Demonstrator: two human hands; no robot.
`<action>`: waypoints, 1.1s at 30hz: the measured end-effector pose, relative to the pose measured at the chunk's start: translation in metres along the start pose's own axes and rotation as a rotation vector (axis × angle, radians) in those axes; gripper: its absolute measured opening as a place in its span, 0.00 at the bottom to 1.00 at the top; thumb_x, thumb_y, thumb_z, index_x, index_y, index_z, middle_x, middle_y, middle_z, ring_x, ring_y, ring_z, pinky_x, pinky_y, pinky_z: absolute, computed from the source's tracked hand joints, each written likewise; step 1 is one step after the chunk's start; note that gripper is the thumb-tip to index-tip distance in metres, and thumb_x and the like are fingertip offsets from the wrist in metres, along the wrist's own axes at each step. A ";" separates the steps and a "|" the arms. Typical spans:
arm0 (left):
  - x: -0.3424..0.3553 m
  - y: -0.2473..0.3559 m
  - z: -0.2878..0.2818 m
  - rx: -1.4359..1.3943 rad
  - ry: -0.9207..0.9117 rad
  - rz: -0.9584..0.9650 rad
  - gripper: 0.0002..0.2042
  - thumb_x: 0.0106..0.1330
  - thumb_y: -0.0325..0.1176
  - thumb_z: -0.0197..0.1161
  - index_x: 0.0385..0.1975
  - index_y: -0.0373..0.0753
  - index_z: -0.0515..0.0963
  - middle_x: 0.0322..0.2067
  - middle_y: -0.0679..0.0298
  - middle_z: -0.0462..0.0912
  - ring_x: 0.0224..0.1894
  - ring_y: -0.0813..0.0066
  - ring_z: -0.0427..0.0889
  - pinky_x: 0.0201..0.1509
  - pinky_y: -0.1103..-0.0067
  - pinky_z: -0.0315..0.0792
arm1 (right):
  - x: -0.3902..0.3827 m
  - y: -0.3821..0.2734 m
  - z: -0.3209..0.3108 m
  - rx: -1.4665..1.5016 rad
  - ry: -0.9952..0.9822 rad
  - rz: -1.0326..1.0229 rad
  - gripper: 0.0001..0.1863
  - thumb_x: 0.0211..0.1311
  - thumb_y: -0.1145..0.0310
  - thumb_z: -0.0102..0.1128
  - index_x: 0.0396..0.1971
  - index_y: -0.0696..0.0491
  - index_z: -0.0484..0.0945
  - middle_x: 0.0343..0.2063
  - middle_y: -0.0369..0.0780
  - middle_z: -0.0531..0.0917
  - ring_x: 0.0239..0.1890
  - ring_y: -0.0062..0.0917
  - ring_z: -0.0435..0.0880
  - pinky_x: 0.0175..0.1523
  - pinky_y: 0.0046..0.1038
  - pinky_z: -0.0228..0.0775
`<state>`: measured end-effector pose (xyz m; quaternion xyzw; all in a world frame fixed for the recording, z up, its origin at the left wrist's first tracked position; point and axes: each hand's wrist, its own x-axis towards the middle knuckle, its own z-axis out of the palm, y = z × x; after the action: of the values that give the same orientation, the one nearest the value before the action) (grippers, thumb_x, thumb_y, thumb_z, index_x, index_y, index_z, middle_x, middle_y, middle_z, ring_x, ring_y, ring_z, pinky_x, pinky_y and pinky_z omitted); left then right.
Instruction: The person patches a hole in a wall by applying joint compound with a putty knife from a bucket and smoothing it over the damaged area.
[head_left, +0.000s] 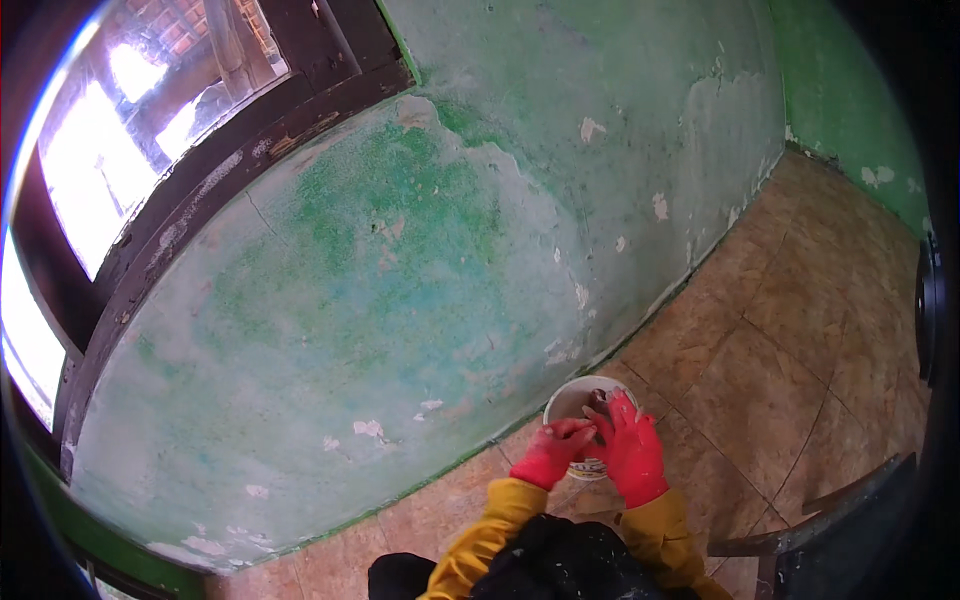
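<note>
A white bucket [562, 398] stands on the floor close against the wall, and both my hands are over its near side. My left hand [552, 450], in a red glove, has its thumb and fingers pinched together. My right hand [633, 450], gloved in the same red, reaches over the rim with its fingers bent inward, close to the left fingertips. A small dark brownish thing [599, 400] shows by the right fingers; its kind is too small to tell. Whatever the fingers grip is hidden, and so is most of the bucket's inside.
A worn green wall [400, 280] with pale, flaking patches runs along the left. Above it is a dark wooden window frame [190, 195]. Brown tiles [740, 370] cover the floor. A dark piece of furniture [840, 530] stands at the lower right, with a black round object [930, 310] beyond.
</note>
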<state>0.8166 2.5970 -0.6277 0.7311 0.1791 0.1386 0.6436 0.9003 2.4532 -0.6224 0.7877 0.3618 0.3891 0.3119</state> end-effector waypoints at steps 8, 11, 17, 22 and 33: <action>0.012 0.100 0.013 0.290 -0.809 -0.039 0.11 0.59 0.35 0.61 0.37 0.36 0.79 0.41 0.68 0.76 0.35 0.78 0.76 0.34 0.82 0.73 | -0.030 0.043 -0.011 -1.739 -0.090 -0.342 0.29 0.67 0.55 0.37 0.65 0.47 0.47 0.65 0.40 0.51 0.65 0.33 0.54 0.60 0.35 0.58; -0.007 0.108 0.007 0.428 -0.791 -0.085 0.08 0.60 0.33 0.59 0.35 0.38 0.80 0.44 0.67 0.75 0.37 0.74 0.76 0.37 0.80 0.72 | -0.040 0.037 -0.020 -0.786 -0.077 -0.281 0.29 0.67 0.56 0.37 0.65 0.47 0.46 0.65 0.39 0.51 0.65 0.34 0.54 0.59 0.35 0.59; -0.032 0.073 -0.027 0.650 -0.636 0.336 0.05 0.59 0.32 0.58 0.31 0.38 0.77 0.37 0.61 0.77 0.37 0.65 0.76 0.43 0.77 0.70 | -0.044 0.012 -0.039 -0.308 0.123 -0.141 0.30 0.66 0.56 0.37 0.65 0.46 0.44 0.65 0.38 0.49 0.64 0.36 0.55 0.61 0.43 0.53; -0.048 0.055 -0.055 0.734 -0.546 0.342 0.04 0.59 0.30 0.58 0.30 0.39 0.77 0.31 0.61 0.75 0.36 0.67 0.76 0.41 0.77 0.70 | -0.057 0.005 -0.047 -0.212 0.207 -0.204 0.31 0.66 0.56 0.38 0.66 0.46 0.42 0.66 0.37 0.48 0.64 0.37 0.55 0.62 0.50 0.49; -0.056 0.023 -0.038 -0.028 -0.435 -0.412 0.16 0.62 0.34 0.58 0.48 0.37 0.72 0.44 0.65 0.75 0.44 0.77 0.73 0.42 0.81 0.70 | -0.072 -0.009 -0.041 0.823 0.273 -0.196 0.33 0.56 0.46 0.49 0.62 0.36 0.56 0.62 0.37 0.59 0.65 0.31 0.54 0.57 0.42 0.58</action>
<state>0.7514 2.6039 -0.5983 0.6829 0.1796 -0.1524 0.6915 0.8318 2.4086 -0.6363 0.7497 0.5973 0.2817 -0.0429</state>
